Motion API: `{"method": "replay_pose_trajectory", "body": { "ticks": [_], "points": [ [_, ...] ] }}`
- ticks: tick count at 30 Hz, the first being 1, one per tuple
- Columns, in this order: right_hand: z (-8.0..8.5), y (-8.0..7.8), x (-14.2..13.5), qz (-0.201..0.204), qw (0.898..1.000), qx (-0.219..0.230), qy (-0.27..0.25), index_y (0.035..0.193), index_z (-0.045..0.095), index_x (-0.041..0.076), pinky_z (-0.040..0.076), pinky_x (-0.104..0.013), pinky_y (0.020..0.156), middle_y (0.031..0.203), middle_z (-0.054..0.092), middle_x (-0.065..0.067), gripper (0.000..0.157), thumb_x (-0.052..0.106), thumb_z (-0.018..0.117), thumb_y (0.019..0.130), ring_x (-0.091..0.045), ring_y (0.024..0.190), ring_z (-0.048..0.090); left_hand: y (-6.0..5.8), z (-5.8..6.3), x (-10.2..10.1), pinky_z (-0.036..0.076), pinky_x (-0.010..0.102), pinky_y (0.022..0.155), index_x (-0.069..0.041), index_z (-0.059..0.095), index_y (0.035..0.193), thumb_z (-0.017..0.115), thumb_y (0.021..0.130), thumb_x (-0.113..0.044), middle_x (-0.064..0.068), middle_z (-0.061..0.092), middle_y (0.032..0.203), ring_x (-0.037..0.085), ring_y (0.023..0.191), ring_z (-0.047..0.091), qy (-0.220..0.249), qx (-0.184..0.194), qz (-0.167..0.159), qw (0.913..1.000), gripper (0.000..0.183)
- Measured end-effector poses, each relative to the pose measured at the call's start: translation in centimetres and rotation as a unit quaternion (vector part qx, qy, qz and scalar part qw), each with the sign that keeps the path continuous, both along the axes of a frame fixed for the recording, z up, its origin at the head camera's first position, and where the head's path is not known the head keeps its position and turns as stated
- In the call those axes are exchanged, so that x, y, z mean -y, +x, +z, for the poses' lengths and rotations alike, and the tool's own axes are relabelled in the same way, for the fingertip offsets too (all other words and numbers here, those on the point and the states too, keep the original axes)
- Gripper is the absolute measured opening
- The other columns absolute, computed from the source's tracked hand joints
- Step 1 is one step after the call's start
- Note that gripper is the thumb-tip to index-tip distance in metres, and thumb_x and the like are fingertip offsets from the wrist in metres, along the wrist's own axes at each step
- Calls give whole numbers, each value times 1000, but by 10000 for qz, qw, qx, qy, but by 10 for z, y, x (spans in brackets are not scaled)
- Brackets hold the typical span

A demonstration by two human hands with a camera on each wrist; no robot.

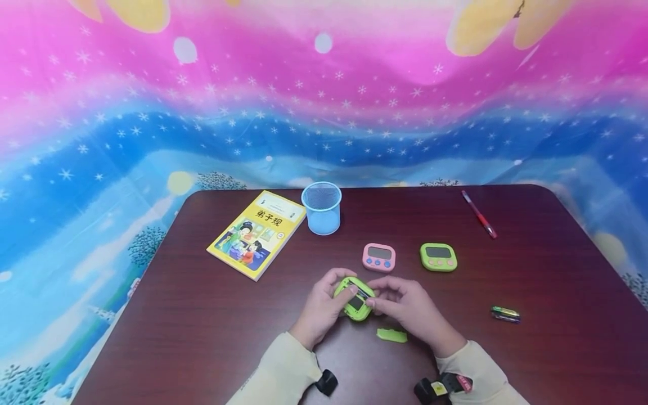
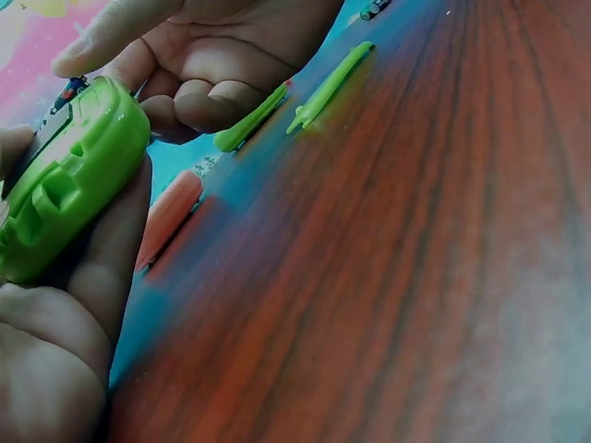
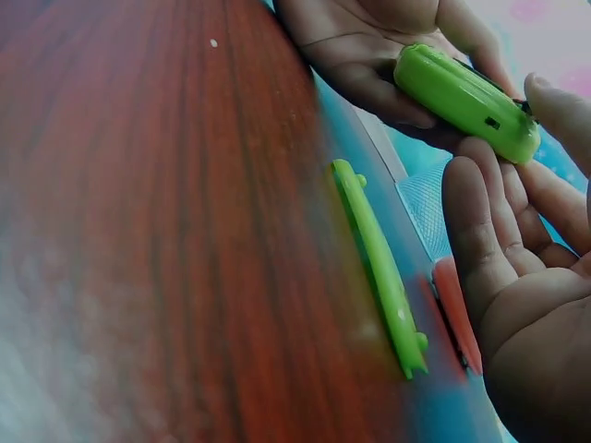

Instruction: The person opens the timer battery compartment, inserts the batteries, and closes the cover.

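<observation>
My left hand (image 1: 324, 301) grips a lime-green digital timer (image 1: 349, 316), its back up and the battery compartment uncovered, with the thumb lying over the compartment. At the timer's right edge, my right hand (image 1: 412, 309) pinches the case, thumb by the compartment's end and fingertips against the underside. In the right wrist view the timer (image 3: 466, 101) shows its smooth side. Whether a battery lies inside is too small to tell. A loose green battery cover (image 1: 392, 336) lies on the table just below the right hand; it also shows as a thin strip (image 3: 374, 263) in the right wrist view.
Beyond the hands lie a pink timer (image 1: 378, 257) and another green timer (image 1: 438, 257). Batteries (image 1: 505, 314) rest at the right, with a red pen (image 1: 478, 214) farther back. A yellow book (image 1: 257, 235) and a blue mesh pen holder (image 1: 323, 216) stand at the back left.
</observation>
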State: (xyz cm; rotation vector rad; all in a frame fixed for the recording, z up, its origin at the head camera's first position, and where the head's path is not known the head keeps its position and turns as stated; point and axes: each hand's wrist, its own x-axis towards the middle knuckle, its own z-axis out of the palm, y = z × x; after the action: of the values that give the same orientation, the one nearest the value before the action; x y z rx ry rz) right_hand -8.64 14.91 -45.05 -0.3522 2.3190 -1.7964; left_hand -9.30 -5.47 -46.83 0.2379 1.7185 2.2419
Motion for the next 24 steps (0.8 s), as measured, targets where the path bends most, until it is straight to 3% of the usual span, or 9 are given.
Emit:
{"method": "replay_pose_trajectory", "body": {
  "ticks": [8,14,18,24],
  "points": [
    [-1,2,3,-246,9993,225,-191,107,72,-1,59,-30,62,78,72,-8,27,15,79,87,-15,69,68,2,1,-1,61,31,76,3,43,133,50,105,-11,14,62,110,20,90,67,-370,-116,-315,9988,32],
    [-3,4,5,-389,9989,154,-189,105,72,-1,57,-27,61,80,72,-8,23,12,78,87,-15,68,67,6,6,-2,63,43,65,0,38,134,49,107,-14,15,61,111,24,84,69,-550,-203,-527,9969,33],
    [-3,3,6,-433,9990,18,-139,103,72,-1,57,-26,62,84,73,-9,20,12,77,89,-15,70,67,6,5,-3,62,45,60,-1,39,134,52,105,-15,14,62,111,23,78,69,-645,-287,-489,9963,35],
    [-3,2,6,-761,9971,5,8,101,72,3,57,-26,61,82,73,-6,16,13,77,89,-16,70,68,5,4,-4,63,40,62,-4,40,140,59,101,-8,15,63,113,21,79,68,-658,-299,-396,9966,44]
  ]
}}
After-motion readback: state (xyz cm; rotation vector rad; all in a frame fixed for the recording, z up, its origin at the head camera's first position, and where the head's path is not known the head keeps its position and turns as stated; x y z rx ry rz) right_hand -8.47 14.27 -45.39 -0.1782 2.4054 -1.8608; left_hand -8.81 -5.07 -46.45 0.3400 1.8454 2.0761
